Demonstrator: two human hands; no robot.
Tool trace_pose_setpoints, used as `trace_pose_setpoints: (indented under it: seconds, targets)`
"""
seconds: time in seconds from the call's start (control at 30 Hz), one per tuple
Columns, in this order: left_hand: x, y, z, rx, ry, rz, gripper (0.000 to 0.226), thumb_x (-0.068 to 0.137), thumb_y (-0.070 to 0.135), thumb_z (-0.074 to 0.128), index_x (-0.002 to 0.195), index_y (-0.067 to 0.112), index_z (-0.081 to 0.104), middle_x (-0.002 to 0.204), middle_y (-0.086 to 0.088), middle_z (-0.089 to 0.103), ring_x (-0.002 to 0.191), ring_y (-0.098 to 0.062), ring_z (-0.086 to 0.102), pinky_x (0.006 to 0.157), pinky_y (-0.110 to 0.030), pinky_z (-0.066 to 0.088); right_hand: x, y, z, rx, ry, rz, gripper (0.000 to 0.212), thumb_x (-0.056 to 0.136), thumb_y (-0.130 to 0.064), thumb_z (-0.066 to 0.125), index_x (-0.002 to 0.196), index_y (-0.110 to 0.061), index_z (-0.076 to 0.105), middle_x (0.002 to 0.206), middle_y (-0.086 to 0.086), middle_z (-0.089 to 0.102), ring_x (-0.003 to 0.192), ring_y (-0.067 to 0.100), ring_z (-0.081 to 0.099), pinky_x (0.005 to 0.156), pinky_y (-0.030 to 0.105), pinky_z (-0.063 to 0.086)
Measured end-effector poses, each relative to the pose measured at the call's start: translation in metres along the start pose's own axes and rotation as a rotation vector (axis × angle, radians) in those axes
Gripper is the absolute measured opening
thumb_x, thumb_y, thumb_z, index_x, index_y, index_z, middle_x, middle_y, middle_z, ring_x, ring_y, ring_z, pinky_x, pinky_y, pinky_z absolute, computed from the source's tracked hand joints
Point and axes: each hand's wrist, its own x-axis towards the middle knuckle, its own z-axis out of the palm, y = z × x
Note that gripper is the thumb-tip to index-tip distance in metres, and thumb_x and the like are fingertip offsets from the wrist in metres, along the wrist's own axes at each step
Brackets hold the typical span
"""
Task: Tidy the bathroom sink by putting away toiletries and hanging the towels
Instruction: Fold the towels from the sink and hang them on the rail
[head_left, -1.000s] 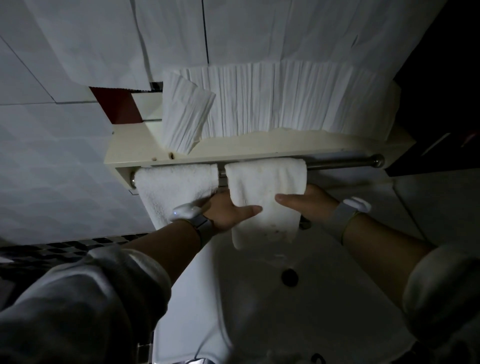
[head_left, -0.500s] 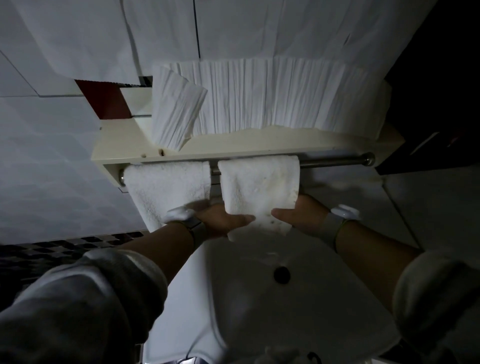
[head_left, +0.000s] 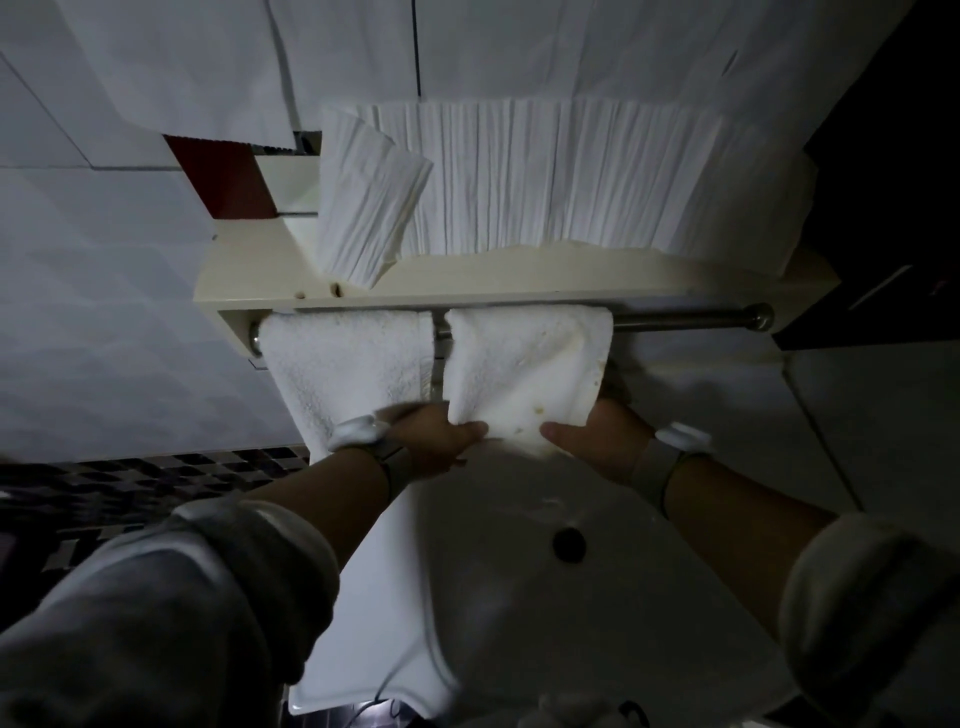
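Note:
Two white towels hang over a metal rail (head_left: 685, 319) under a cream shelf (head_left: 249, 280). The left towel (head_left: 343, 364) hangs flat by itself. The right towel (head_left: 524, 364) is stained with yellowish spots, and both hands hold its lower edge. My left hand (head_left: 436, 436) pinches the bottom left corner, thumb in front. My right hand (head_left: 597, 439) grips the bottom right corner, fingers partly hidden behind the cloth. Both wrists wear light bands.
A white sink (head_left: 519, 597) with a dark drain hole (head_left: 569, 543) lies below the hands. Stacks of white folded paper (head_left: 545, 176) stand on the shelf. A dark mosaic band (head_left: 130, 483) runs along the wall at left. The room is dim.
Both hands have slid down the right towel to its bottom corners and pulled it flatter. The view has shifted slightly.

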Motion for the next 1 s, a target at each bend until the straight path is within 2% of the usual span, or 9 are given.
trace_pose_setpoints:
  seconds: [0.3, 0.37, 0.43, 0.5, 0.6, 0.77, 0.87, 0.97, 1.0]
  targets:
    - [0.000, -0.008, -0.002, -0.128, 0.046, -0.094, 0.046, 0.098, 0.026, 0.062, 0.137, 0.005, 0.051, 0.111, -0.011, 0.063, 0.091, -0.033, 0.066, 0.086, -0.048, 0.056, 0.016, -0.004, 0.012, -0.141, 0.037, 0.030, 0.071, 0.087, -0.029, 0.073, 0.146, -0.011, 0.038, 0.145, 0.010, 0.048, 0.133, 0.031, 0.045, 0.109, 0.039, 0.040]
    - [0.000, -0.011, -0.007, -0.139, 0.053, -0.098, 0.038, 0.096, 0.027, 0.064, 0.128, 0.008, 0.058, 0.113, -0.012, 0.065, 0.098, -0.034, 0.066, 0.089, -0.049, 0.056, 0.021, -0.006, 0.016, -0.161, 0.000, 0.015, 0.070, 0.087, -0.030, 0.072, 0.146, -0.011, 0.040, 0.144, 0.010, 0.048, 0.132, 0.031, 0.046, 0.109, 0.040, 0.041]
    - [-0.002, -0.012, -0.011, -0.095, 0.065, -0.090, 0.015, 0.094, 0.031, 0.066, 0.103, 0.018, 0.066, 0.116, -0.017, 0.069, 0.102, -0.034, 0.065, 0.087, -0.050, 0.056, 0.026, -0.006, 0.020, -0.199, -0.012, 0.029, 0.070, 0.087, -0.035, 0.071, 0.145, -0.011, 0.042, 0.143, 0.010, 0.050, 0.131, 0.031, 0.048, 0.108, 0.043, 0.042]
    - [-0.002, -0.019, -0.014, -0.060, 0.070, -0.080, 0.011, 0.093, 0.035, 0.065, 0.087, 0.025, 0.065, 0.117, -0.017, 0.070, 0.095, -0.030, 0.065, 0.082, -0.045, 0.057, 0.031, -0.006, 0.025, -0.238, -0.020, 0.046, 0.068, 0.087, -0.038, 0.070, 0.143, -0.008, 0.043, 0.141, 0.011, 0.051, 0.129, 0.031, 0.050, 0.107, 0.044, 0.044]
    - [0.001, -0.024, -0.012, -0.056, 0.083, -0.072, 0.013, 0.092, 0.037, 0.066, 0.089, 0.025, 0.067, 0.112, -0.010, 0.074, 0.085, -0.024, 0.064, 0.072, -0.037, 0.056, 0.038, -0.004, 0.027, -0.287, -0.022, 0.054, 0.067, 0.089, -0.040, 0.067, 0.142, -0.006, 0.044, 0.140, 0.014, 0.051, 0.127, 0.032, 0.051, 0.106, 0.044, 0.044]
    - [0.012, -0.035, -0.002, -0.118, 0.128, -0.068, 0.017, 0.084, 0.046, 0.070, 0.079, 0.030, 0.067, 0.105, -0.005, 0.076, 0.099, -0.031, 0.069, 0.090, -0.047, 0.057, 0.046, 0.004, 0.028, -0.298, 0.022, 0.117, 0.064, 0.090, -0.038, 0.066, 0.139, -0.002, 0.047, 0.140, 0.018, 0.050, 0.127, 0.035, 0.050, 0.105, 0.041, 0.043]
    - [0.020, -0.042, 0.001, -0.146, 0.155, -0.070, 0.024, 0.081, 0.053, 0.069, 0.087, 0.030, 0.068, 0.107, -0.004, 0.075, 0.099, -0.029, 0.068, 0.093, -0.049, 0.056, 0.048, 0.008, 0.036, -0.331, 0.055, 0.149, 0.067, 0.092, -0.039, 0.063, 0.143, -0.001, 0.042, 0.144, 0.018, 0.046, 0.131, 0.034, 0.045, 0.105, 0.037, 0.040]
    - [0.022, -0.043, 0.002, -0.132, 0.161, -0.107, 0.072, 0.067, 0.066, 0.064, 0.122, 0.019, 0.066, 0.114, -0.006, 0.072, 0.101, -0.030, 0.068, 0.091, -0.049, 0.057, 0.047, 0.009, 0.039, -0.305, 0.087, 0.179, 0.075, 0.090, -0.043, 0.064, 0.147, -0.002, 0.037, 0.149, 0.017, 0.042, 0.135, 0.035, 0.041, 0.110, 0.042, 0.037]
    - [0.021, -0.041, 0.002, -0.119, 0.150, -0.118, 0.076, 0.072, 0.066, 0.065, 0.128, 0.016, 0.063, 0.116, -0.007, 0.070, 0.101, -0.030, 0.068, 0.090, -0.049, 0.058, 0.046, 0.009, 0.038, -0.290, 0.092, 0.168, 0.079, 0.087, -0.047, 0.066, 0.147, -0.004, 0.038, 0.147, 0.016, 0.045, 0.134, 0.035, 0.044, 0.109, 0.044, 0.039]
